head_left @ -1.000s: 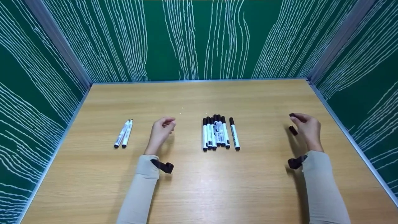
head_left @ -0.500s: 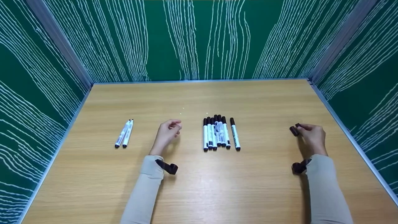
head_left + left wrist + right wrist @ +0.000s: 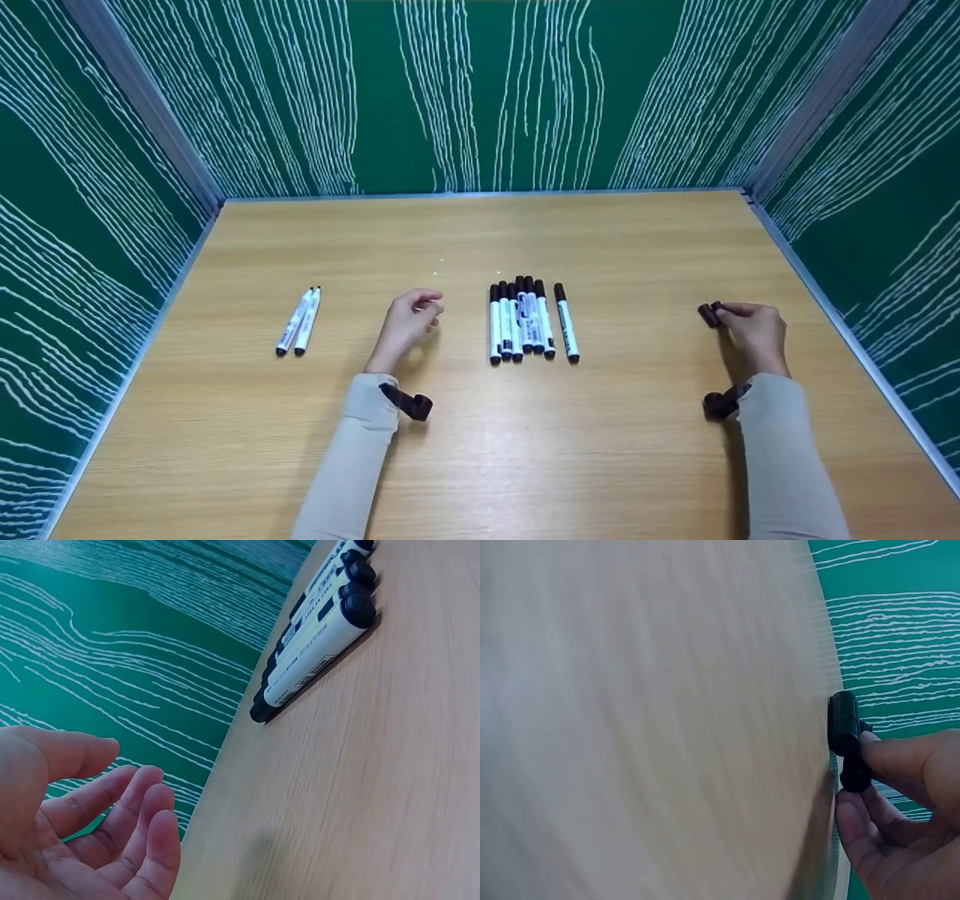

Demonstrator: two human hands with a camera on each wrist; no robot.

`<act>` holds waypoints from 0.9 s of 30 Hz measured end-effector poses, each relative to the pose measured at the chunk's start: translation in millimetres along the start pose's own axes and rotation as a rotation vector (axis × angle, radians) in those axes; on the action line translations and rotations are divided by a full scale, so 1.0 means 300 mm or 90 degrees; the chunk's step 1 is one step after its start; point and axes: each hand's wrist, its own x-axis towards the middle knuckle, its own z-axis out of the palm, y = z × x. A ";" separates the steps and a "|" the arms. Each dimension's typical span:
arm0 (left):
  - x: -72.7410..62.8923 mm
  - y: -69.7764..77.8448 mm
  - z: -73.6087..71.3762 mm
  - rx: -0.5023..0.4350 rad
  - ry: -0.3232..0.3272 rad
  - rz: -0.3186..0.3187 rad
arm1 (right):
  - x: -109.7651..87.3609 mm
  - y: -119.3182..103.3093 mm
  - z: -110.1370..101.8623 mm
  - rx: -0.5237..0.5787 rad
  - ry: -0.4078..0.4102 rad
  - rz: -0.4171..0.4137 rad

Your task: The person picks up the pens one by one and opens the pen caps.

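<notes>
My right hand [image 3: 756, 336] pinches a black marker cap [image 3: 855, 774] between thumb and fingertips, low over the table on the right. Beside it, on the left, lies another black marker cap [image 3: 707, 316]. My left hand [image 3: 409, 326] hovers over the table with loosely bent fingers and holds nothing; its thumb stands apart from the fingers in the left wrist view. To its right lies a row of several capped white markers [image 3: 517, 319] with black caps. One more capped marker [image 3: 567, 322] lies slightly apart at the row's right end.
Two uncapped markers [image 3: 298, 322] lie side by side at the left, tips pointing away. Small white specks sit on the wooden table [image 3: 480, 450] behind the row. Green walls [image 3: 480, 97] with white lines enclose the table at the back and sides.
My right hand has come down and nearer with its cap, bringing it next to the cap on the table. My left hand has drifted right, towards the marker row.
</notes>
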 end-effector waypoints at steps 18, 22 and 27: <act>0.015 -0.010 0.030 0.029 -0.033 -0.004 | 0.007 0.001 0.003 -0.069 0.006 -0.012; 0.015 -0.006 0.051 0.035 -0.054 -0.022 | 0.008 0.003 0.000 -0.061 0.020 -0.022; 0.022 -0.002 0.083 0.058 -0.070 -0.013 | 0.005 0.003 -0.005 -0.041 0.042 -0.034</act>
